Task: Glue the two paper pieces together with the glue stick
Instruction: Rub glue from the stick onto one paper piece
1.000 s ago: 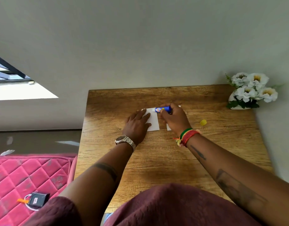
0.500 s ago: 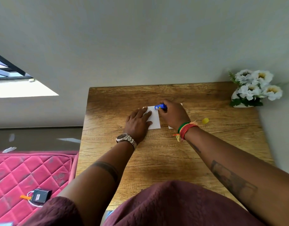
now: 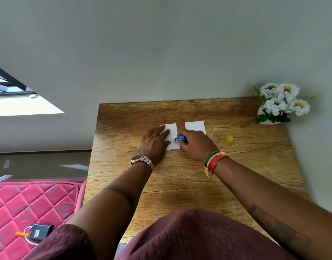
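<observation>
Two white paper pieces lie side by side on the wooden table point(image 3: 180, 184). My left hand point(image 3: 155, 142) lies flat on the left paper piece point(image 3: 173, 136), fingers spread, pinning its left part. My right hand point(image 3: 196, 144) grips the blue glue stick point(image 3: 180, 139), whose tip points left onto the right edge of that paper, near its lower half. The right paper piece point(image 3: 195, 126) lies just beyond my right hand, with its near part hidden under the hand. The yellow cap point(image 3: 229, 139) rests on the table to the right.
A white vase of white flowers point(image 3: 279, 104) stands at the table's far right corner against the grey wall. A pink quilted mattress point(image 3: 30, 203) lies to the left below the table, with a small dark box and cord point(image 3: 38, 232) on it.
My right hand has slid the glue stick from the far edge of the left paper toward me along its right edge, uncovering more of the right paper. The left hand stays put.
</observation>
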